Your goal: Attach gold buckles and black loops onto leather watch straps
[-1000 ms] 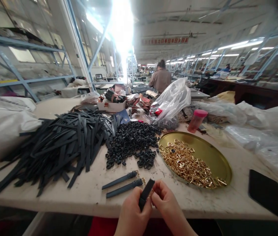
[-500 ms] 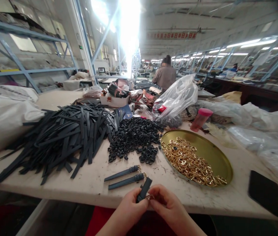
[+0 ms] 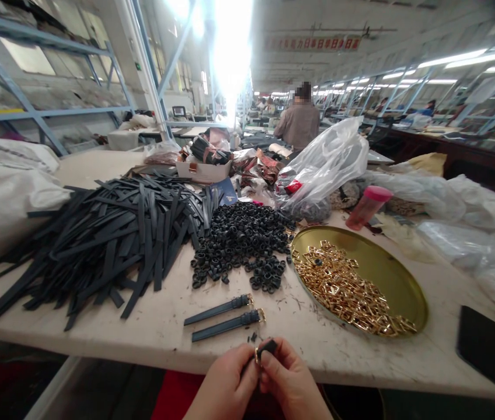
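Note:
At the table's front edge my left hand (image 3: 233, 373) and my right hand (image 3: 289, 373) meet, both closed on a dark strap (image 3: 268, 347). A gold buckle (image 3: 256, 354) shows on the strap between my fingers; most of the strap is hidden by the hands. Just beyond them lie two straps with gold buckles, a nearer one (image 3: 225, 327) and a farther one (image 3: 216, 310). Small dark loops (image 3: 243, 233) are heaped behind these. To the left spreads a big pile of flat dark strips (image 3: 120, 233). A round gold tray (image 3: 398, 274) at right holds many gold buckles (image 3: 348, 286).
A black flat slab (image 3: 488, 349) lies at the right front edge. Behind the tray stand a pink-lidded jar (image 3: 369, 207) and a clear plastic bag (image 3: 326, 163). White sacks (image 3: 6, 204) flank the left side. A person (image 3: 299, 122) is farther back.
The strap has tipped from upright in my left hand toward my right fingers, and its gold buckle now shows. Dark scraps appear on the table by my hands. The camera view has shifted slightly.

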Motion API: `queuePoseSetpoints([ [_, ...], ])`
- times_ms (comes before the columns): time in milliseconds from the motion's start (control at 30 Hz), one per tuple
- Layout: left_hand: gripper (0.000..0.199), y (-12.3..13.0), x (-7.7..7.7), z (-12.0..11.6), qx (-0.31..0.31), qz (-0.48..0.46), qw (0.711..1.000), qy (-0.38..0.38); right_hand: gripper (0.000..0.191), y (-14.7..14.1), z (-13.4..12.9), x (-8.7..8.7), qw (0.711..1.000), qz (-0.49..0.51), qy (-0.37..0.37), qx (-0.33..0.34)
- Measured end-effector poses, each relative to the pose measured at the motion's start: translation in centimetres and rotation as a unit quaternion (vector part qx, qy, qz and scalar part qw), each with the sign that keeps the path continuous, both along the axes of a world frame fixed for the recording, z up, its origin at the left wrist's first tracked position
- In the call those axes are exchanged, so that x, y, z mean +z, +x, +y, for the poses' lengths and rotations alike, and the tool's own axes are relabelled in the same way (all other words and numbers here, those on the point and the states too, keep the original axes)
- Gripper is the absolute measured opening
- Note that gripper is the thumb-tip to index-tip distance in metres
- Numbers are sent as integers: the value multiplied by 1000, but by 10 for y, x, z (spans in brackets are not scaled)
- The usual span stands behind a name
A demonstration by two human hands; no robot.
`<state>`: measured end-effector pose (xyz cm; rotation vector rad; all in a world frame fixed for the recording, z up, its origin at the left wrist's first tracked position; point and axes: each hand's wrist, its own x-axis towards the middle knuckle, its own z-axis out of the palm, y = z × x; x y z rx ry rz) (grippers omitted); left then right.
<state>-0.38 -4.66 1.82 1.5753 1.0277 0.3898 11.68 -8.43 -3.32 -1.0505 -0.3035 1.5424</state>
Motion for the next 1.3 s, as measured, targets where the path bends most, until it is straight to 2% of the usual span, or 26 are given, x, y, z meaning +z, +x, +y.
queuePoseSetpoints([
  [67, 16, 2, -3, 1, 18, -32, 998, -50, 32, -2, -3, -2, 995, -94, 23, -35],
  [167, 26, 3, -10, 2, 58, -78, 985, -141, 27, -3, -6, -1, 981, -179, 63, -51],
  [267, 37, 4, -16, 3, 66, -107, 972, -200, 30, -2, -5, 2, 988, -145, 53, -3],
  [400, 38, 6, -19, 2, 88, -113, 965, -222, 31, 1, 1, 4, 994, -98, 32, 25],
  [533, 32, 8, -24, 1, 101, -110, 961, -231, 29, 3, 1, 8, 986, -160, 38, 25],
  [600, 31, 8, -26, -1, 103, -124, 957, -240, 25, 6, -2, 8, 962, -265, 61, 8],
  [700, 28, 9, -25, -4, 106, -130, 959, -228, 14, 13, -11, 3, 877, -449, 168, -7],
  [767, 23, 9, -21, -7, 108, -115, 965, -208, 10, 17, -17, -2, 831, -504, 236, -6],
  [800, 22, 9, -19, -9, 110, -106, 968, -200, 10, 18, -18, -4, 829, -504, 240, -7],
  [833, 21, 9, -17, -11, 111, -100, 969, -195, 11, 18, -20, -5, 846, -487, 219, -10],
  [933, 23, 8, -13, -15, 103, -99, 970, -197, 22, 14, -20, -2, 929, -355, 105, -1],
  [1000, 25, 7, -11, -18, 93, -106, 969, -204, 28, 11, -19, 5, 955, -286, 73, 13],
  [1133, 29, 5, -12, -22, 95, -110, 966, -214, 31, 7, -23, 16, 944, -318, 83, 29],
  [1267, 32, 4, -11, -28, 108, -124, 966, -199, 30, 5, -32, 18, 887, -449, 96, -43],
  [1300, 33, 4, -11, -30, 110, -126, 966, -195, 29, 5, -34, 17, 881, -459, 96, -58],
])
